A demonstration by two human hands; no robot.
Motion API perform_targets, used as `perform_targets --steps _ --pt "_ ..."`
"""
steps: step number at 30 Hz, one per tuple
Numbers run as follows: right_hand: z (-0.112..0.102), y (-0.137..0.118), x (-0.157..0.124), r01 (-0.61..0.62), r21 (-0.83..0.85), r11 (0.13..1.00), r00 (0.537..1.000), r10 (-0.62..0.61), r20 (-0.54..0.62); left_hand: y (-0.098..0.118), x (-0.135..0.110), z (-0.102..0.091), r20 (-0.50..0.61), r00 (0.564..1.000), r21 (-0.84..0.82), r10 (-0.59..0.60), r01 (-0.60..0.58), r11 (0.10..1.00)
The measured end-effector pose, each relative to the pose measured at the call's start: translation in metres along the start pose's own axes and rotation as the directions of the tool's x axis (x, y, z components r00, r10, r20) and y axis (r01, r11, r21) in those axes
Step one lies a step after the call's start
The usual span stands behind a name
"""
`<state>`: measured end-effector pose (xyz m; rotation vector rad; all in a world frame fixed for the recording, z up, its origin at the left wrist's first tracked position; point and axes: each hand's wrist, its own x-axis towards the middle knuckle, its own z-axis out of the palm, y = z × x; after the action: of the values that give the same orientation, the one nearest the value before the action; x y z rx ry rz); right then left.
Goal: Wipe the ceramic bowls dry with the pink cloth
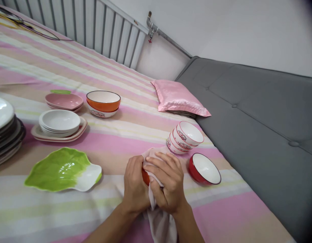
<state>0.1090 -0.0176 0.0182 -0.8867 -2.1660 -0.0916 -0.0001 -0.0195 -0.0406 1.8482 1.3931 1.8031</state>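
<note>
Between my two hands is an orange bowl (145, 177), mostly hidden by fingers and by a pale pink cloth (162, 224). My left hand (136, 184) is wrapped round the bowl's left side. My right hand (168, 179) presses the cloth against the bowl, fingers curved over it, and the cloth hangs down between my wrists. Just right of my right hand lies a red bowl (205, 169) with a white inside. Behind it leans a stack of white bowls with pink rims (187, 136).
Left lie a green leaf-shaped dish (61, 168), small white dishes (60, 121) on trays, pink dishes (64, 101), stacked orange and white bowls (103, 104) and a plate stack (6, 135). A pink pillow (180, 98) rests against the grey headboard (259, 114). Cables (21, 23) lie far left.
</note>
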Motion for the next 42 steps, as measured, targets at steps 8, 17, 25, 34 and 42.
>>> perform_targets --steps 8,17,25,34,42 --pt "-0.003 0.029 -0.009 -0.211 0.242 0.947 0.974 0.224 -0.025 0.008 0.002 0.003 0.086 0.996 -0.029 0.001 0.001 1.0" --pt "0.0 0.059 -0.022 -0.372 0.541 0.754 0.874 0.48 -0.068 -0.015 -0.006 0.01 0.305 0.941 -0.016 -0.147 0.159 0.987" --pt "0.002 0.06 -0.024 -0.367 0.589 0.72 0.864 0.498 -0.071 -0.017 -0.003 0.01 0.278 0.951 -0.065 -0.135 0.16 0.985" --pt "0.002 0.052 -0.021 -0.321 0.526 0.788 0.914 0.403 -0.046 0.0 0.007 0.002 0.159 0.984 -0.096 -0.078 0.094 0.991" --pt "-0.005 0.033 -0.012 -0.224 0.313 0.923 0.972 0.237 -0.001 0.002 0.008 -0.002 0.105 0.988 -0.081 -0.116 0.125 0.989"
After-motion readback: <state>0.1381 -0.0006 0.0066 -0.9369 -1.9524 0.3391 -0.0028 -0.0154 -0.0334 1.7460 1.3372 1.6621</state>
